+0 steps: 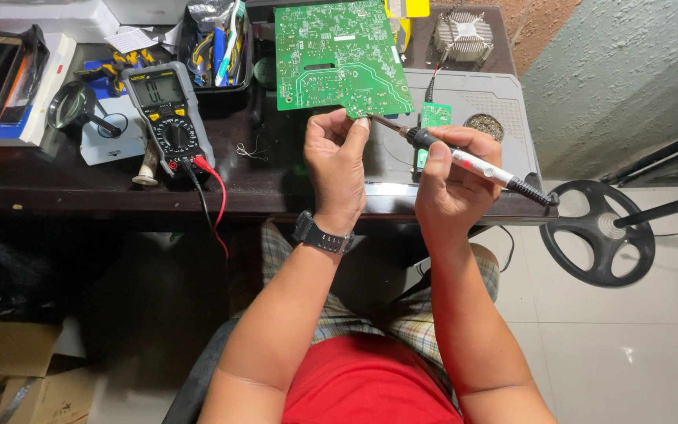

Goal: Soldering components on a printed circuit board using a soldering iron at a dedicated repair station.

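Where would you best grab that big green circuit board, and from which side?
By its bare near edge, from the front, much as the left hand pinches the green circuit board. It seems thin and flat, and the soldering iron crowds its right corner.

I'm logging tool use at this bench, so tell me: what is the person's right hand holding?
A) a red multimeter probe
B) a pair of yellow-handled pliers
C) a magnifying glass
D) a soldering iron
D: the right hand grips a soldering iron like a pen, its tip at the lower edge of the green circuit board that the left hand pinches.
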